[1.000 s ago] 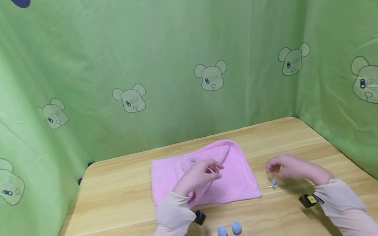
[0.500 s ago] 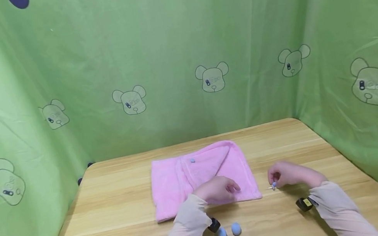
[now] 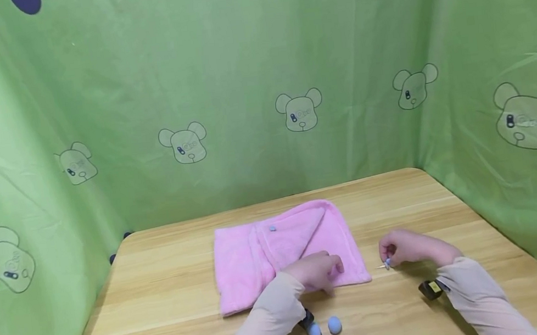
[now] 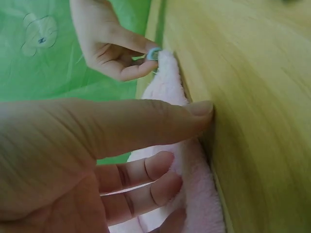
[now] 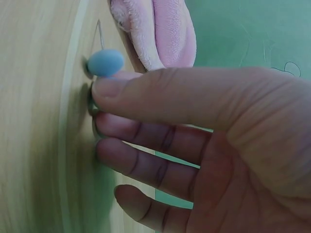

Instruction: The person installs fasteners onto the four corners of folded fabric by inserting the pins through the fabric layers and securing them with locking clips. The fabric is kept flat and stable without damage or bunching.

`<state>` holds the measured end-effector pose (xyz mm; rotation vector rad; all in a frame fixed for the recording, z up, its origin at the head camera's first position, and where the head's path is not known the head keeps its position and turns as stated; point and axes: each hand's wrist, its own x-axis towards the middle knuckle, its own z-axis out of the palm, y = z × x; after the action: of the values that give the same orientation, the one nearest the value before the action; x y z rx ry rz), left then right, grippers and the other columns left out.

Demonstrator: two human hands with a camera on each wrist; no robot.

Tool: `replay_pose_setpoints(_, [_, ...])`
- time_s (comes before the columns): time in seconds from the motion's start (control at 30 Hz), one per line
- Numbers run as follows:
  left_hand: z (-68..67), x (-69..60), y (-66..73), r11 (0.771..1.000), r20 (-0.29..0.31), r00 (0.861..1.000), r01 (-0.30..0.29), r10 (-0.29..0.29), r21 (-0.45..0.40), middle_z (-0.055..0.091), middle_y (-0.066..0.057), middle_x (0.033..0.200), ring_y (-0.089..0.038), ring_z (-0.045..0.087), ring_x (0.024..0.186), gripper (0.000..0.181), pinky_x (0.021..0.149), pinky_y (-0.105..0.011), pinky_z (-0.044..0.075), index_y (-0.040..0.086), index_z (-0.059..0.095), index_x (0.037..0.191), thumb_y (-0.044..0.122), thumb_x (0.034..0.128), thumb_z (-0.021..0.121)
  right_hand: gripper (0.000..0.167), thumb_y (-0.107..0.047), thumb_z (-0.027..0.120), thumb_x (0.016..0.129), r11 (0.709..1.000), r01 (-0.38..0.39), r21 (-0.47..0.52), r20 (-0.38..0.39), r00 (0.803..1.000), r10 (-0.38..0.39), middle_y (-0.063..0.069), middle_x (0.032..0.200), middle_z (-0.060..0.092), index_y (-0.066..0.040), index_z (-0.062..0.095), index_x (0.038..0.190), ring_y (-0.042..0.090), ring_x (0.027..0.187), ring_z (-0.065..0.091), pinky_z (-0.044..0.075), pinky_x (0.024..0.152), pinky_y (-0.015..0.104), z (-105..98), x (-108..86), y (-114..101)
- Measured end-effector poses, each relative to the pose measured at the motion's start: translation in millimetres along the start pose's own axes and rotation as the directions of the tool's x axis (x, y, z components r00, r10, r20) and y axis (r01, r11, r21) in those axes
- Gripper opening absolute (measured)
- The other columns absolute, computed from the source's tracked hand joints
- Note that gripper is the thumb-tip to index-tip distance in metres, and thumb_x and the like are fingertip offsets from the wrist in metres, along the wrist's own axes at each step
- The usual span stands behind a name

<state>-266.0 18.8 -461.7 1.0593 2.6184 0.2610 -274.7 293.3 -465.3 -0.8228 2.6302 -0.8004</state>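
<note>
My right hand [image 3: 404, 247] is low over the table, right of the folded pink towel [image 3: 240, 270]. Its thumb and forefinger pinch a small blue-headed pin [image 5: 106, 63]; in the right wrist view the thin metal point sticks out past the thumb. The fingers hide part of the pin, and its full shape cannot be made out. My left hand [image 3: 315, 271] hovers over the towel's front right part with nothing in it. In the left wrist view its thumb is straight and the other fingers are loosely bent beside the towel's edge. Whether they touch the cloth cannot be told.
Two blue egg-shaped pieces, a left one [image 3: 314, 332] and a right one [image 3: 334, 324], lie near the table's front, the left partly behind my wrist camera. A small blue piece [image 3: 272, 228] sits on the towel. Green curtains [image 3: 248, 164] enclose the wooden table [image 3: 169, 256].
My right hand has lowered onto the pin and its fingers have closed on it. My left hand has moved right and towards me across the towel.
</note>
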Motion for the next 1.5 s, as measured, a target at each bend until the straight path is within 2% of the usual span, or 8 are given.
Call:
replay_pose_setpoints(0.4, [-2.0, -3.0, 3.5, 0.986, -0.079, 0.989, -0.113, 0.123, 0.122, 0.065, 0.006, 0.091, -0.003, 0.055, 0.079, 0.013, 0.079, -0.012, 0.045, 0.018, 0.069, 0.105, 0.019, 0.0936, 0.064, 0.012, 0.002, 0.068, 0.071, 1.000, 0.014, -0.006, -0.005, 1.000, -0.014, -0.005, 0.070, 0.057, -0.008, 0.064, 0.075, 0.000, 0.064, 0.046, 0.041, 0.058, 0.019, -2.3, -1.0, -0.3])
replay_pose_setpoints(0.67, [-0.7, 0.8, -11.8, 0.995, -0.085, 0.995, -0.067, 0.060, -0.077, 0.068, 0.007, 0.100, -0.002, 0.057, 0.089, 0.019, 0.088, -0.015, 0.046, 0.018, 0.069, 0.110, 0.013, 0.0929, 0.061, 0.009, 0.001, 0.067, 0.075, 1.000, -0.002, 0.031, -0.022, 1.000, 0.003, -0.002, 0.073, 0.060, -0.007, 0.064, 0.079, 0.002, 0.067, 0.049, 0.044, 0.060, 0.020, -6.9, -5.7, -3.8])
replay_pose_setpoints(0.8, [-7.3, -2.5, -20.4, 0.969, -0.091, 0.996, -0.039, 0.017, -0.245, 0.069, 0.004, 0.103, -0.005, 0.058, 0.087, 0.023, 0.083, -0.019, 0.049, 0.016, 0.067, 0.116, 0.017, 0.0941, 0.060, 0.007, -0.002, 0.067, 0.080, 1.000, 0.002, 0.014, -0.062, 0.998, -0.001, -0.002, 0.075, 0.061, -0.009, 0.064, 0.081, 0.002, 0.070, 0.051, 0.045, 0.063, 0.021, -11.6, -6.7, -8.1])
replay_pose_setpoints(0.93, [-17.0, -9.3, -28.5, 0.894, -0.103, 0.994, -0.012, -0.038, -0.448, 0.066, 0.002, 0.088, -0.006, 0.053, 0.069, 0.023, 0.066, -0.020, 0.046, 0.016, 0.067, 0.112, 0.014, 0.0910, 0.058, 0.007, -0.004, 0.067, 0.082, 0.997, 0.065, -0.036, -0.100, 0.993, -0.068, -0.006, 0.078, 0.062, -0.011, 0.065, 0.082, -0.001, 0.073, 0.051, 0.047, 0.066, 0.021, -14.7, -2.6, -14.3])
replay_pose_setpoints(1.13, [-20.4, -15.2, -46.3, 0.630, -0.125, 0.987, -0.035, -0.098, -0.775, 0.056, -0.002, 0.085, -0.011, 0.050, 0.066, 0.037, 0.057, -0.022, 0.042, 0.008, 0.062, 0.118, -0.001, 0.0837, 0.054, 0.003, -0.009, 0.066, 0.088, 0.986, 0.169, 0.013, -0.136, 0.977, -0.166, 0.000, 0.086, 0.069, -0.011, 0.068, 0.089, -0.002, 0.084, 0.058, 0.053, 0.075, 0.024, -17.6, 7.3, -28.7])
replay_pose_setpoints(1.27, [-21.0, -15.9, -58.3, 0.633, -0.179, 0.978, -0.072, -0.106, -0.771, 0.056, 0.002, 0.093, -0.009, 0.053, 0.079, 0.042, 0.073, -0.022, 0.046, 0.013, 0.059, 0.126, 0.002, 0.0857, 0.054, 0.007, -0.014, 0.066, 0.091, 0.979, 0.181, 0.089, -0.138, 0.976, -0.168, 0.002, 0.092, 0.070, -0.008, 0.068, 0.095, -0.001, 0.087, 0.060, 0.053, 0.078, 0.024, -17.8, 17.6, -42.4])
replay_pose_setpoints(1.37, [-22.7, -16.6, -66.3, 0.608, -0.203, 0.971, -0.086, -0.125, -0.789, 0.057, 0.001, 0.089, -0.009, 0.053, 0.069, 0.045, 0.063, -0.021, 0.046, 0.015, 0.058, 0.129, 0.003, 0.0859, 0.053, 0.011, -0.015, 0.066, 0.091, 0.975, 0.180, 0.132, -0.152, 0.975, -0.160, 0.006, 0.094, 0.070, -0.006, 0.068, 0.098, 0.001, 0.087, 0.060, 0.053, 0.078, 0.025, -18.8, 28.8, -57.4])
replay_pose_setpoints(1.5, [-23.5, -17.9, -74.0, 0.429, -0.175, 0.966, -0.079, -0.189, -0.900, 0.055, 0.000, 0.085, -0.008, 0.046, 0.056, 0.049, 0.050, -0.020, 0.040, 0.015, 0.058, 0.129, 0.001, 0.0826, 0.051, 0.012, -0.015, 0.067, 0.090, 0.968, 0.192, 0.159, -0.178, 0.970, -0.163, 0.008, 0.095, 0.070, -0.007, 0.068, 0.100, 0.006, 0.086, 0.061, 0.054, 0.078, 0.026, -18.7, 45.2, -77.3])
